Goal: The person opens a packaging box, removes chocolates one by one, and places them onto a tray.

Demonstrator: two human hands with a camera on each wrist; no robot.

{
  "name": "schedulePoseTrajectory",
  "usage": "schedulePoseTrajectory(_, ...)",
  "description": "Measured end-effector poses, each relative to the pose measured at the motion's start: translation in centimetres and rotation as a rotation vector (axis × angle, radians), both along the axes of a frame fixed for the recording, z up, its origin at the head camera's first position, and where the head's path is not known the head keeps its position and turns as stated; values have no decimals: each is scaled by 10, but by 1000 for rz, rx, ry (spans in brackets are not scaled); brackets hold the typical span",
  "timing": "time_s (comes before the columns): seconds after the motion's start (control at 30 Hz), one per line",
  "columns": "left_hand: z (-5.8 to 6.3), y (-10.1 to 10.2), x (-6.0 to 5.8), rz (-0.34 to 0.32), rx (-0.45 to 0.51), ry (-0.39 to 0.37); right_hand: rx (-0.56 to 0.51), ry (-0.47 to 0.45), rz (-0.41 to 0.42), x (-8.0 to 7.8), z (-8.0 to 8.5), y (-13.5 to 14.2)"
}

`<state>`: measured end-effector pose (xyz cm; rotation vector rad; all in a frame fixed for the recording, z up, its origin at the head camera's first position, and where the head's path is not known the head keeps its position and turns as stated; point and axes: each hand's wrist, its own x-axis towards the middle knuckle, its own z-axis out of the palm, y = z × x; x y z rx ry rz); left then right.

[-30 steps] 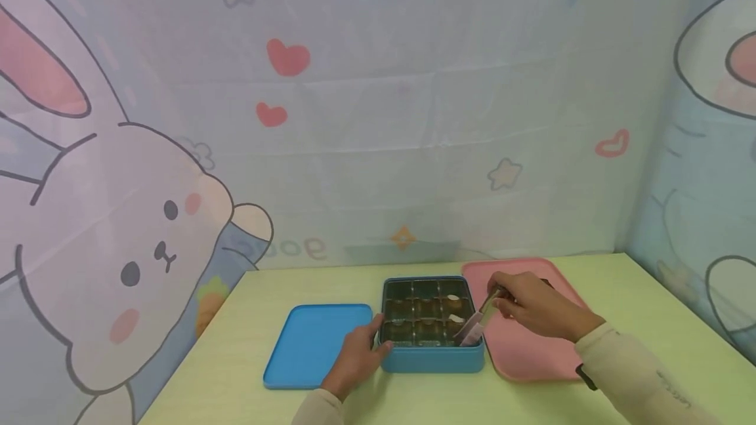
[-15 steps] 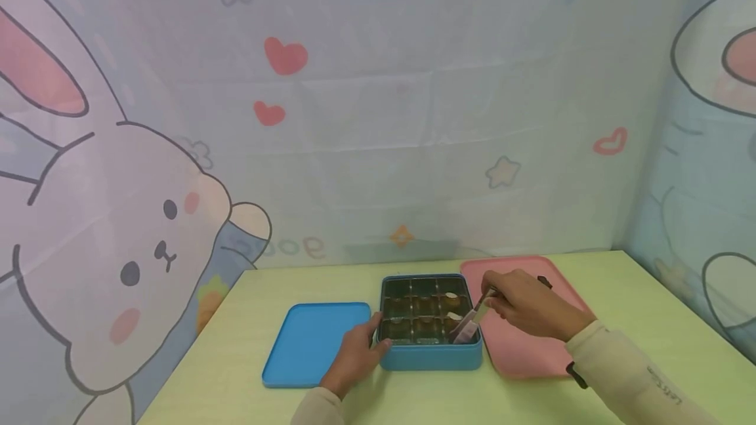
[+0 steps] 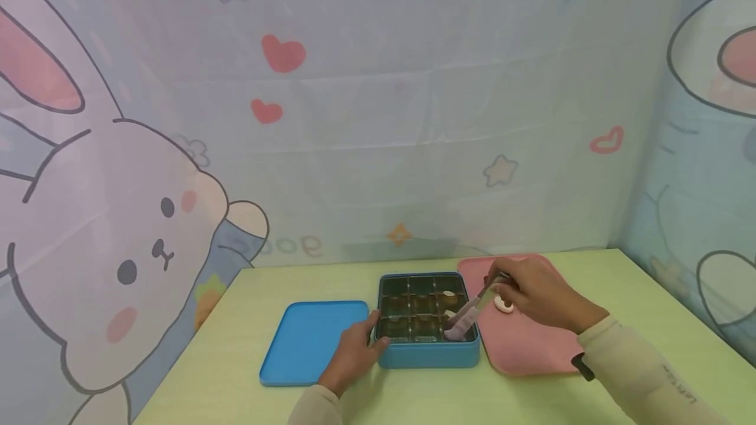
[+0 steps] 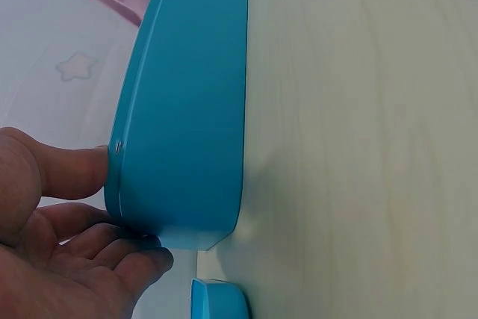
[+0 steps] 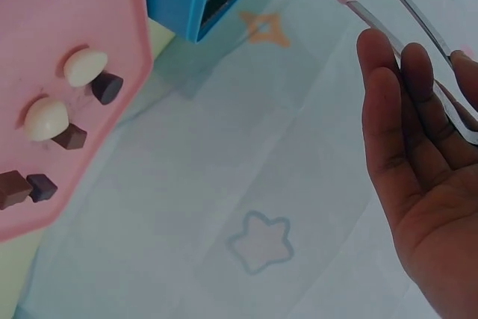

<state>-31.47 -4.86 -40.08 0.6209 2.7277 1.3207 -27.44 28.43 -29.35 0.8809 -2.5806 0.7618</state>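
A blue box [image 3: 428, 356] stands on the table, its dark insert divided into several compartments. My left hand [image 3: 354, 354] holds the box's near left corner, thumb on the front and fingers along the side. Above the box's right edge my right hand [image 3: 534, 294] grips metal tongs with pink tips [image 3: 465, 324]. Those tips reach into the near right compartment and stand apart; what lies under them is hidden. A whitish piece [image 3: 449, 294] sits in the far right compartment, another partly behind the tongs. In the right wrist view the tongs [image 5: 366, 14] lie between thumb and fingers.
Right of the box lies a pink tray [image 3: 522, 349], partly under my right forearm. It bears white rounded pieces [image 5: 46, 119] and dark chocolate-like blocks [image 5: 107, 88]. A blue lid [image 3: 313, 340] lies to the left. A printed cloth [image 3: 378, 149] hangs behind the table.
The tongs' pink tips have spread apart inside the near right compartment. My right hand has shifted slightly right, uncovering a white piece on the pink tray. The left hand stays on the box.
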Motion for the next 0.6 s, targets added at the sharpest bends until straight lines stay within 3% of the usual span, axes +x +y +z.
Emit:
schedulePoseTrajectory(0.4,-1,1,-2,15,-6,-8,-105,-20,-75,14,17,36)
schedulePoseTrajectory(0.6,0,2,-2,20,-10,-3,-49,99,-184,19,10,60)
